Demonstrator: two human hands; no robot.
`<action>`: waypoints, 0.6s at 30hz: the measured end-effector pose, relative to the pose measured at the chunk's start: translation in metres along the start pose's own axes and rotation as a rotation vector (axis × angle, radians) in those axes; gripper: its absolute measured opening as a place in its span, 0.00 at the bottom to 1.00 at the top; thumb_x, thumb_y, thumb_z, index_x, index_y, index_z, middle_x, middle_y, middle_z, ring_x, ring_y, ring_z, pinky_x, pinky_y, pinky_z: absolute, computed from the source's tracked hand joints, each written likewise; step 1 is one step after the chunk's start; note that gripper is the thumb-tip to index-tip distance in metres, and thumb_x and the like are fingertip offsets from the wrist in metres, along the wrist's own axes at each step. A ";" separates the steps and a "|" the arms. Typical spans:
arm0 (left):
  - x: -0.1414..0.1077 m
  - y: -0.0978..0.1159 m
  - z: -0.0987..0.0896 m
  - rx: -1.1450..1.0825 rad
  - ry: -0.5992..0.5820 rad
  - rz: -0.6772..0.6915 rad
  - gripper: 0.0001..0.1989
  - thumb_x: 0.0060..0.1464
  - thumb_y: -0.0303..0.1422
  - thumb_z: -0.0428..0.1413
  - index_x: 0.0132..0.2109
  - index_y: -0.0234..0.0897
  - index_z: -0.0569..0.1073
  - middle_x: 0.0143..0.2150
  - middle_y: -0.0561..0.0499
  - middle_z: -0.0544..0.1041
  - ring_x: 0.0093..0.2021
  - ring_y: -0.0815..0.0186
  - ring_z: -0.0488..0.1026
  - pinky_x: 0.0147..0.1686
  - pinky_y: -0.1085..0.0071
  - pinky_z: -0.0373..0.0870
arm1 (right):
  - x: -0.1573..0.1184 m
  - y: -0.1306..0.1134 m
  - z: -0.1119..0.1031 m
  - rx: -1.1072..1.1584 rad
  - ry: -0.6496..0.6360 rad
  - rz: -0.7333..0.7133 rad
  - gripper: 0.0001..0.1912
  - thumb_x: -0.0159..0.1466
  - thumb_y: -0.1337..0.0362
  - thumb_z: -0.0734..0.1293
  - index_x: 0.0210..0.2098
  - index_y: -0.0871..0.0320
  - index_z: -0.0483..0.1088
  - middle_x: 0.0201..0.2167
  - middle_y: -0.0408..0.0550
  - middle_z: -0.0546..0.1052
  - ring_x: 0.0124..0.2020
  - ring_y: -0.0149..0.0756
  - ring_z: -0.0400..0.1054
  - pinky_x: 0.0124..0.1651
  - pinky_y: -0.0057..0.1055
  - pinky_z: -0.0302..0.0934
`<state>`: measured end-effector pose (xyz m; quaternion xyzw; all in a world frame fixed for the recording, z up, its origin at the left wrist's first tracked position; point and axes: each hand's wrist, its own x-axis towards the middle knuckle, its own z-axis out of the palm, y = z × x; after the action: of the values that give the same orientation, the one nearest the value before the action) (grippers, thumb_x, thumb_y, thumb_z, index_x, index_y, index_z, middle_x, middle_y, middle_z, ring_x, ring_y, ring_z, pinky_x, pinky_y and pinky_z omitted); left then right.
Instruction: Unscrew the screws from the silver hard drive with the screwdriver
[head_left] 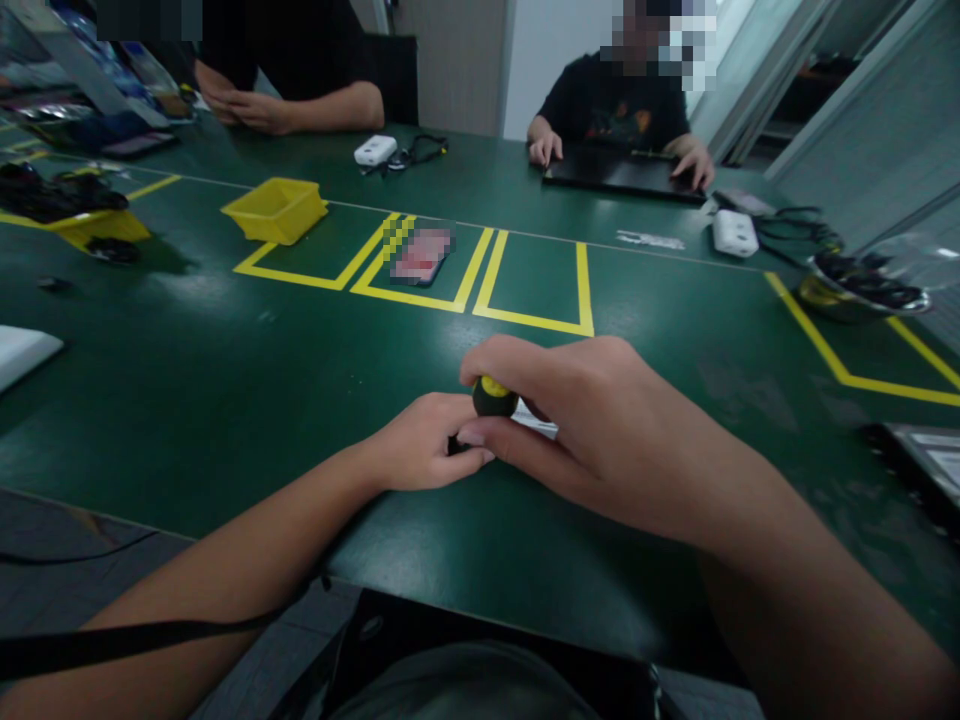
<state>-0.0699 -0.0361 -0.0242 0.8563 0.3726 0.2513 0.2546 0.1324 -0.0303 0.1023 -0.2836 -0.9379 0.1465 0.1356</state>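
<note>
My right hand (592, 430) is closed round the black and yellow handle of a screwdriver (495, 397), whose rounded end points up towards me. Its shaft and tip are hidden under my fingers. Just beneath it, on the near part of the table, my left hand (420, 440) is closed, thumb and fingers pressed together. A bit of a small black part (454, 444) shows between that thumb and forefinger; the rest is covered. Behind the right thumb a whitish, shiny piece (536, 418) is partly visible, too hidden to name.
Yellow tape outlines mark the green table (225, 400). A yellow bin (277, 212) and a phone (424, 255) lie ahead. At right are a bowl of black parts (862, 285) and a dark framed panel (922, 470). Across the table, one person's hands rest on a black panel (622, 175).
</note>
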 end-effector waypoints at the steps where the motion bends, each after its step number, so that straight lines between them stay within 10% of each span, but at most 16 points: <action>1: 0.000 0.000 0.000 -0.008 0.002 0.000 0.06 0.56 0.33 0.55 0.40 0.36 0.72 0.37 0.50 0.77 0.40 0.61 0.74 0.42 0.64 0.72 | 0.000 0.000 0.000 0.002 -0.002 0.000 0.11 0.69 0.55 0.59 0.45 0.55 0.65 0.26 0.38 0.69 0.26 0.26 0.61 0.30 0.28 0.41; 18: 0.001 0.001 -0.001 -0.018 -0.011 0.009 0.04 0.54 0.30 0.53 0.38 0.36 0.70 0.36 0.50 0.76 0.39 0.60 0.74 0.43 0.63 0.72 | 0.003 0.002 0.007 0.021 -0.036 -0.011 0.10 0.69 0.59 0.59 0.47 0.55 0.62 0.30 0.39 0.71 0.29 0.27 0.62 0.33 0.27 0.46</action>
<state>-0.0696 -0.0355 -0.0226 0.8571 0.3650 0.2509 0.2631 0.1284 -0.0282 0.0962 -0.2741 -0.9403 0.1607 0.1222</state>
